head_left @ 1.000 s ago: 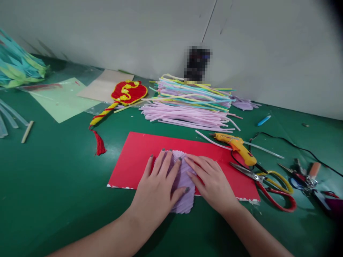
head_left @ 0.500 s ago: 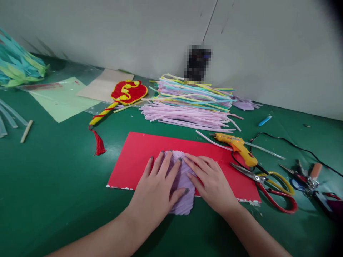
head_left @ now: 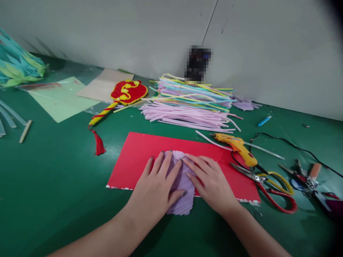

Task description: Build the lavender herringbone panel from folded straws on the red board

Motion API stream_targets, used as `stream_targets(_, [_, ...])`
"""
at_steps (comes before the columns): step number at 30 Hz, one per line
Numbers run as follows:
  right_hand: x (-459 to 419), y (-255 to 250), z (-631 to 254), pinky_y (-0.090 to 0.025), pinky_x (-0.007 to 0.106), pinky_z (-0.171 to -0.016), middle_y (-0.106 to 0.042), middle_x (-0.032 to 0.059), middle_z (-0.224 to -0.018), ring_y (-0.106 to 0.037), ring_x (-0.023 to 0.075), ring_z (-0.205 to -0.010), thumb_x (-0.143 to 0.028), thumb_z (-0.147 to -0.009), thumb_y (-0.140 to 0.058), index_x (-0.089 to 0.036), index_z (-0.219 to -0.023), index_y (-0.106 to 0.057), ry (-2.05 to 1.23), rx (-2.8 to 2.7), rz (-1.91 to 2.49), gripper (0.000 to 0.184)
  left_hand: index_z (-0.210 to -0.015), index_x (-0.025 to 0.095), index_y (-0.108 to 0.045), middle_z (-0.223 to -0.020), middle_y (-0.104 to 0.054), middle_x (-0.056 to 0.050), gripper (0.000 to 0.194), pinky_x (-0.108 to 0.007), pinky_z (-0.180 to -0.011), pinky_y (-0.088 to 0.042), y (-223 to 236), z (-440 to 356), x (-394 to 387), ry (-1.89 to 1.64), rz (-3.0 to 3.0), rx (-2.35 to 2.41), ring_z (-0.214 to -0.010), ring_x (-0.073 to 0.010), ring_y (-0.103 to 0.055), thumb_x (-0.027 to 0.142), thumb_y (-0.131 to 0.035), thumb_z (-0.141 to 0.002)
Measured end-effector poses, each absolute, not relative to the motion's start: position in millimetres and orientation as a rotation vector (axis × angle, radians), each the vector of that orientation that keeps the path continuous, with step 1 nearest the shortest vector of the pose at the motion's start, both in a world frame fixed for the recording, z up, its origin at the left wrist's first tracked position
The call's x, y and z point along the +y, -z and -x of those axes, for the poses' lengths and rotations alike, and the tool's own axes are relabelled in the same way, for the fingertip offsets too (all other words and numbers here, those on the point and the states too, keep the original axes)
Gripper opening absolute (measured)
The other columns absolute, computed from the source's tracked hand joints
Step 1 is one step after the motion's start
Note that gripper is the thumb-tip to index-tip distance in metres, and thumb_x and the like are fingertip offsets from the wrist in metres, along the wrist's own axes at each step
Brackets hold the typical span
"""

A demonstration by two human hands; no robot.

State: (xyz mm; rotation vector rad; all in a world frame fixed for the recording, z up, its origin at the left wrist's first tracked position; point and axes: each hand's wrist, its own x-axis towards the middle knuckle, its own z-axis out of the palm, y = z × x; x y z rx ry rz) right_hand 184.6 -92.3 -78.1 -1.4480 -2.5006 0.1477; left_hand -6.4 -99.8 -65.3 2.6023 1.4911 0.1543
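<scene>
"Hands first. What do we log?"

"Left hand (head_left: 154, 191) palm down, fingers spread, pressing; right hand (head_left: 215, 184) flat-ish, fingers extended on the right side. Neither grips anything."

"On what?"

"Pale-purple ribbed panel of fuzzy stems (head_left: 187, 201), partly on the glossy red rectangular sheet (head_left: 125, 160), near end past its edge on the green tabletop (head_left: 66, 171)."

"How far along do we call it?"

"Well along, we'd judge: stems already joined side by side, visible surface closed. Edges look wavy, no border showing. Part under the fingers, can't tell."

"Left over?"

"We see one loose lilac stem (head_left: 211, 140) by the yellow glue gun (head_left: 242, 150), scissors with red and yellow handles (head_left: 259, 179) just beside it, and lilac stems (head_left: 184, 116) piled beyond the sheet. Neither tool in hand."
</scene>
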Motion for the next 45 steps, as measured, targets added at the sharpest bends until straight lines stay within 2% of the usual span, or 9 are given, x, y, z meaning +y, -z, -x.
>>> stream_targets(16, [-92,76,-183,-0.040,0.038,-0.092,-0.049,-0.0005,-0.133,-0.045,0.0205,-0.110,-0.031,-0.091,-0.041,-0.029,-0.129,-0.045,-0.133,-2.516,1.465,0.039,-0.131,0.022,-0.043,-0.139,-0.040,-0.014,0.055,-0.051,-0.095,-0.040,62,9,-98,-0.177,-2.644,1.476,-0.123,-0.0342,-0.040,0.047,-0.051,-0.082])
stream_targets(21, [-92,76,-182,-0.039,0.039,-0.092,-0.049,-0.0008,-0.132,-0.045,0.0207,-0.110,-0.032,-0.091,-0.041,-0.030,-0.127,-0.047,-0.132,-2.523,1.479,0.037,-0.129,0.011,-0.043,-0.136,-0.044,-0.017,0.054,-0.049,-0.097,-0.040,64,9,-99,-0.257,-2.664,1.489,-0.123,-0.0333,-0.041,0.043,-0.046,-0.085])
stream_targets(24, [-93,77,-182,-0.040,0.040,-0.092,-0.049,-0.0002,-0.133,-0.045,0.0211,-0.111,-0.033,-0.091,-0.041,-0.030,-0.127,-0.048,-0.127,-2.523,1.484,0.037,-0.124,0.007,-0.046,-0.133,-0.047,-0.017,0.047,-0.046,-0.096,-0.041,65,8,-97,-0.301,-2.663,1.503,-0.122,-0.0315,-0.043,0.035,-0.043,-0.087])
stream_targets(29, [-92,77,-181,-0.040,0.040,-0.091,-0.050,0.0007,-0.132,-0.046,0.0211,-0.111,-0.033,-0.091,-0.041,-0.029,-0.126,-0.049,-0.145,-2.515,1.481,0.036,-0.117,0.008,-0.049,-0.123,-0.056,-0.015,0.034,-0.043,-0.089,-0.046,67,10,-89,-0.421,-2.626,1.511,-0.114,-0.0284,-0.050,0.025,-0.043,-0.087])
stream_targets(34, [-93,78,-182,-0.040,0.040,-0.091,-0.052,0.0043,-0.130,-0.046,0.0216,-0.110,-0.033,-0.091,-0.041,-0.025,-0.128,-0.047,-0.131,-2.493,1.447,0.038,-0.110,0.015,-0.049,-0.109,-0.062,-0.009,0.024,-0.038,-0.085,-0.047,67,13,-78,-0.539,-2.456,1.531,-0.102,-0.0230,-0.056,0.022,-0.045,-0.087])
stream_targets(38, [-94,78,-182,-0.040,0.040,-0.092,-0.050,0.0027,-0.131,-0.046,0.0214,-0.111,-0.031,-0.090,-0.042,-0.028,-0.128,-0.047,-0.125,-2.507,1.443,0.038,-0.101,0.018,-0.052,-0.100,-0.063,-0.006,0.015,-0.037,-0.080,-0.048,68,13,-72,-0.557,-2.372,1.549,-0.094,-0.0217,-0.057,0.020,-0.046,-0.087])
stream_targets(45, [-94,80,-181,-0.040,0.040,-0.092,-0.050,0.0036,-0.131,-0.045,0.0217,-0.112,-0.031,-0.090,-0.042,-0.025,-0.130,-0.044,-0.127,-2.496,1.452,0.040,-0.099,0.018,-0.052,-0.098,-0.063,-0.005,0.014,-0.036,-0.079,-0.047,69,13,-70,-0.565,-2.384,1.550,-0.092,-0.0213,-0.057,0.019,-0.044,-0.088])
